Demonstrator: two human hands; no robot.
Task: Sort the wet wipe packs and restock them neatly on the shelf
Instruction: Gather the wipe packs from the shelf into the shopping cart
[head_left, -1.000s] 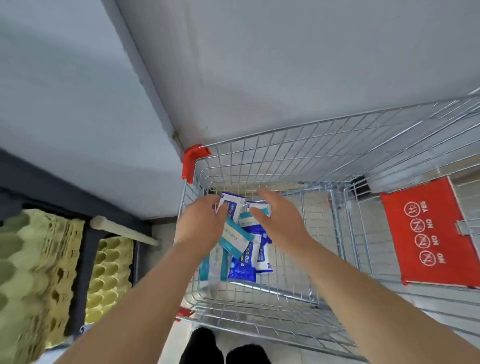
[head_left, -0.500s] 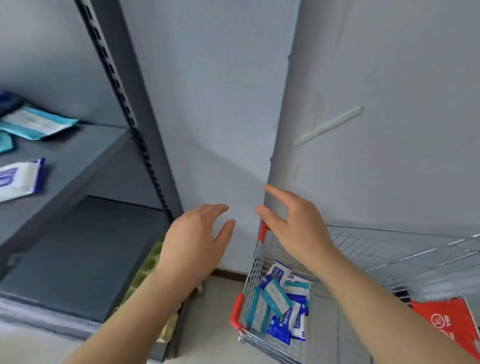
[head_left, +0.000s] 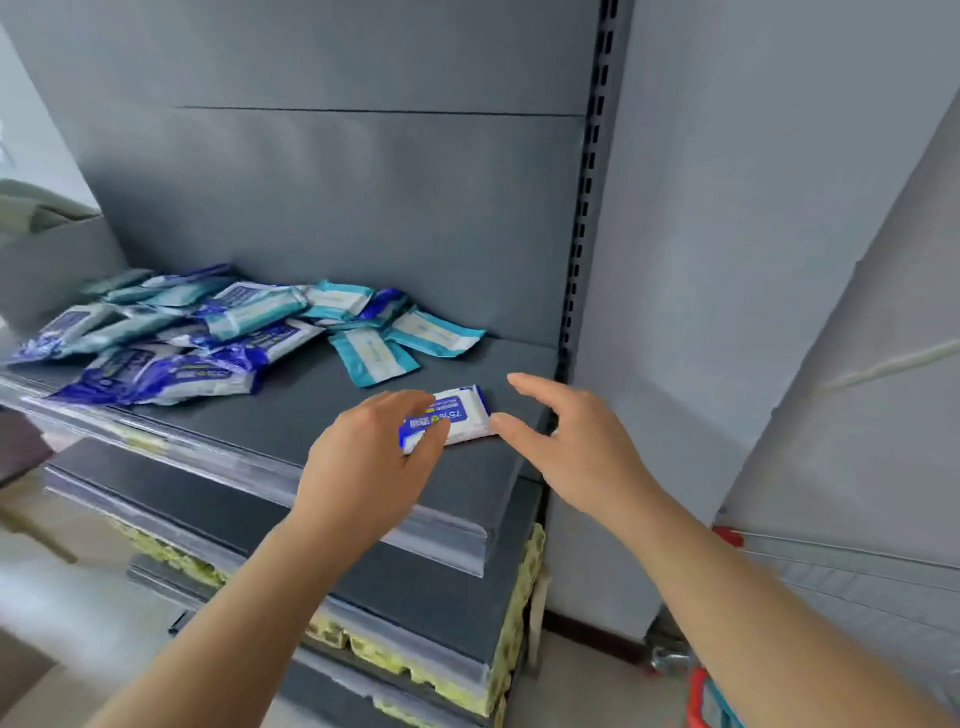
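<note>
Lying flat on the grey shelf (head_left: 291, 415) near its right end, the blue-and-white wet wipe pack (head_left: 462, 415) looks light, soft and slick. The left hand (head_left: 374, 457) pinches one end; the right hand (head_left: 571, 441) hovers with fingers spread. Holding it across both short ends seems safest.

L hand (head_left: 363, 467) over blue pack (head_left: 465, 415) on shelf (head_left: 291, 415), R hand (head_left: 571, 447) touching.
</note>
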